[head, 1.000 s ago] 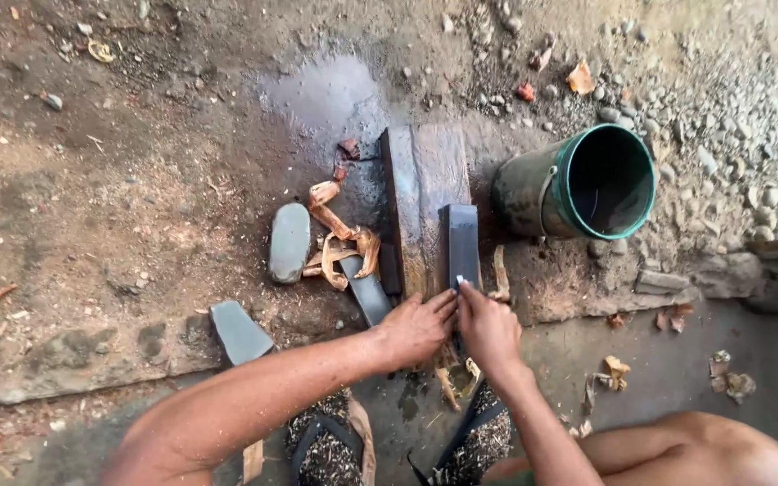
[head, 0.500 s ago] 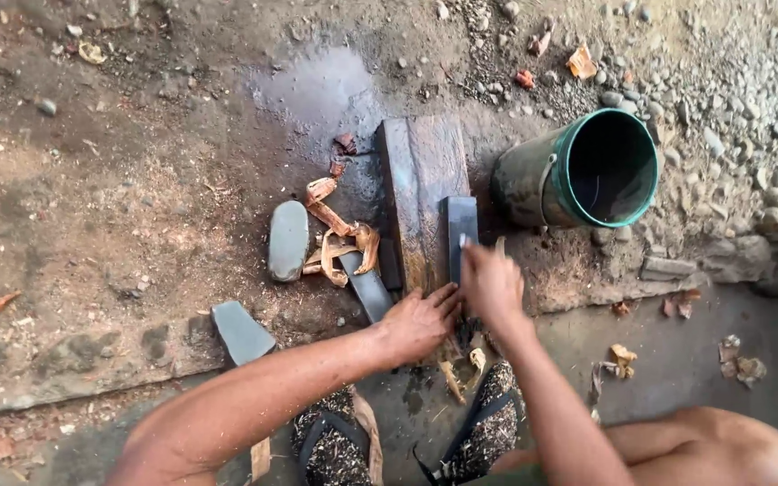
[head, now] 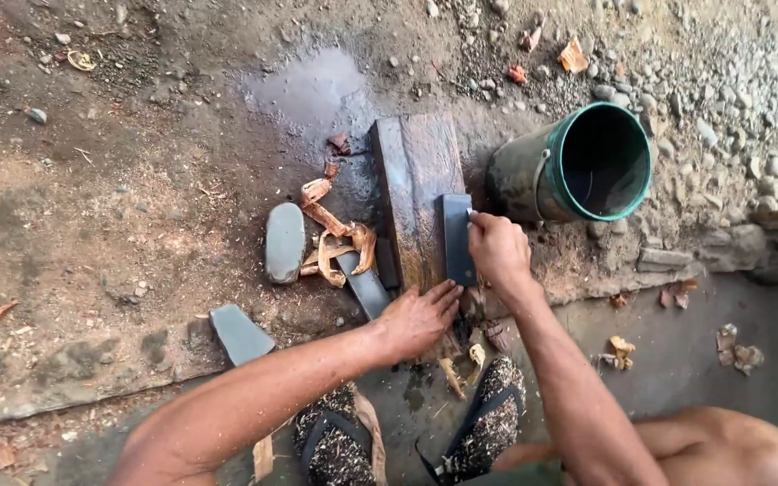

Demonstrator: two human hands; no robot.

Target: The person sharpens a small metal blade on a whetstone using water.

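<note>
One flat dark steel blade point(head: 456, 236) lies on the wet brown sharpening slab point(head: 420, 171), likely stiff, heavy and slick; the right hand point(head: 497, 250) grips its far end, while the left hand point(head: 418, 317) presses open-fingered on the slab's near edge, a green bucket point(head: 587, 162) to the right.

There is one view only, from a camera on the person's head, looking almost straight down at the ground in front of their crouched legs. It sits close, at arm's reach above the wet rectangular wooden slab point(head: 418, 193), which lies near the middle of the frame. Beyond the slab the view takes in bare damp dirt; nearer than it, both forearms enter from the bottom edge, above two sandalled feet.
</note>
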